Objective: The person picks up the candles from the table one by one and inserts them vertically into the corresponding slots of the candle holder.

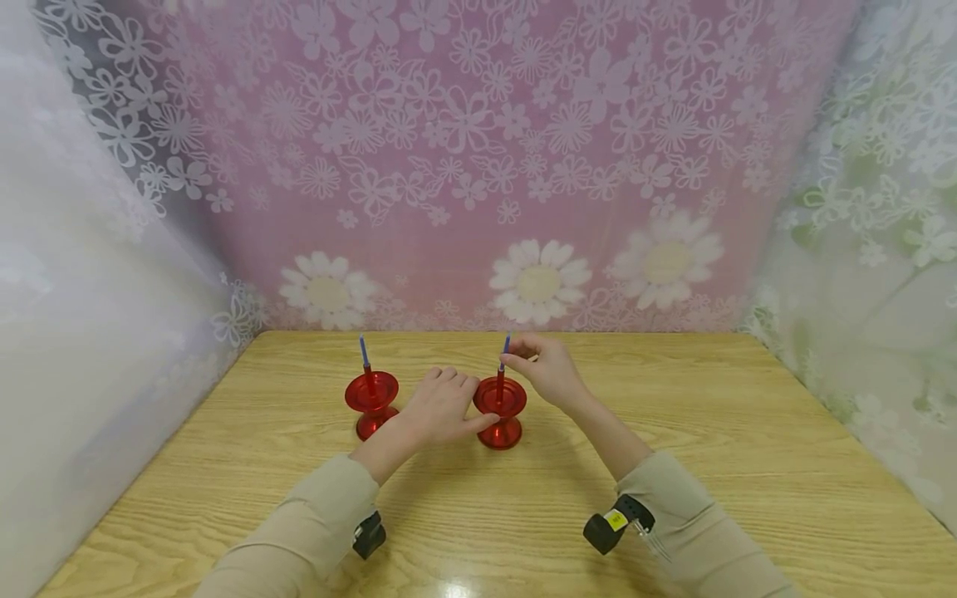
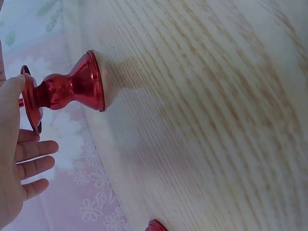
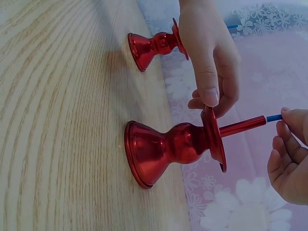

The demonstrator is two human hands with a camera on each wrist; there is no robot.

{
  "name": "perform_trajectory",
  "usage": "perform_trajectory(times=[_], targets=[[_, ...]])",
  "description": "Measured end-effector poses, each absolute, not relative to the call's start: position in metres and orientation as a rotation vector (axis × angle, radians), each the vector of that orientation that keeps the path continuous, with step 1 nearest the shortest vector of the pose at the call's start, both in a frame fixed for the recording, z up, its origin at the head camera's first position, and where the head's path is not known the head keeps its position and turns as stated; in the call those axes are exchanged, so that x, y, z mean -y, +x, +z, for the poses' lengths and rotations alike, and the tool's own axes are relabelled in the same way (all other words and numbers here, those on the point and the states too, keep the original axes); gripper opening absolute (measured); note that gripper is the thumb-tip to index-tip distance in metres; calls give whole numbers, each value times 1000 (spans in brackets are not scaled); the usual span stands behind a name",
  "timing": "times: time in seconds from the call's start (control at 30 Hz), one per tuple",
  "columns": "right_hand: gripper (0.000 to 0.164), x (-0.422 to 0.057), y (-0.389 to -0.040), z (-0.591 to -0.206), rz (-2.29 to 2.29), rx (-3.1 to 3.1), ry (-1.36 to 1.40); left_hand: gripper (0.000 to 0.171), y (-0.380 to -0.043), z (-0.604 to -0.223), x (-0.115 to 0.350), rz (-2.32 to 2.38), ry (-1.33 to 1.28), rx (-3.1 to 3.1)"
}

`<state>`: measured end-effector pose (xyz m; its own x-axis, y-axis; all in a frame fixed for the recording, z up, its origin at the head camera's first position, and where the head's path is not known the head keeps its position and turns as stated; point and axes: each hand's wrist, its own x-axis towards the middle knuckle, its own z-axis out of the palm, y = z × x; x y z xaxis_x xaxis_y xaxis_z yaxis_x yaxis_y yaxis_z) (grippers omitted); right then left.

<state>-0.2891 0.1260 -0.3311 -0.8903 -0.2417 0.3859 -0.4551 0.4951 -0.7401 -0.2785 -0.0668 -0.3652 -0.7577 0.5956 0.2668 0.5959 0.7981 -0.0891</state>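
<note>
Two shiny red candle holders stand upright on the table, each with a dish and a thin red tube. My left hand (image 1: 441, 407) holds the right candle holder (image 1: 499, 432) by its dish, thumb at the near rim and fingers spread along the left side. Between right thumb and fingertips, my right hand (image 1: 549, 370) pinches a thin blue candle (image 3: 274, 117), whose lower end is at the top of the red tube (image 3: 244, 127). Beside the left wrist, the left candle holder (image 1: 371, 390) bears another blue candle (image 1: 364, 350) upright in its tube.
Beneath both holders is a light wood-grain table (image 1: 710, 465). A pink flowered cloth (image 1: 449, 208) hangs along its back edge, with pale sheets at the left and right sides. Black cameras (image 1: 606, 531) are strapped to both wrists.
</note>
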Motion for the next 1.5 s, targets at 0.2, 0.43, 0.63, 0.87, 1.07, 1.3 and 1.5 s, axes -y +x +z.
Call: perform_trajectory(times=[0.2, 0.43, 0.63, 0.87, 1.07, 1.3, 1.5], targets=[[10, -126, -288, -330, 1348, 2507, 603, 51, -280, -367, 66, 10, -919, 2682], [10, -127, -287, -330, 1302, 2514, 634, 52, -279, -368, 65, 7, -927, 2681], [12, -126, -288, -329, 1234, 2515, 677, 50, -279, -368, 66, -1, -925, 2690], [14, -123, -288, -327, 1188, 2505, 676, 52, -280, -369, 66, 3, -914, 2696], [16, -122, -287, -327, 1178, 2500, 670, 52, -280, -369, 67, 8, -921, 2685], [17, -123, -287, -330, 1171, 2469, 694, 53, -279, -369, 67, 10, -922, 2671], [17, -124, -288, -330, 1162, 2462, 699, 52, -280, -369, 66, 16, -916, 2672]])
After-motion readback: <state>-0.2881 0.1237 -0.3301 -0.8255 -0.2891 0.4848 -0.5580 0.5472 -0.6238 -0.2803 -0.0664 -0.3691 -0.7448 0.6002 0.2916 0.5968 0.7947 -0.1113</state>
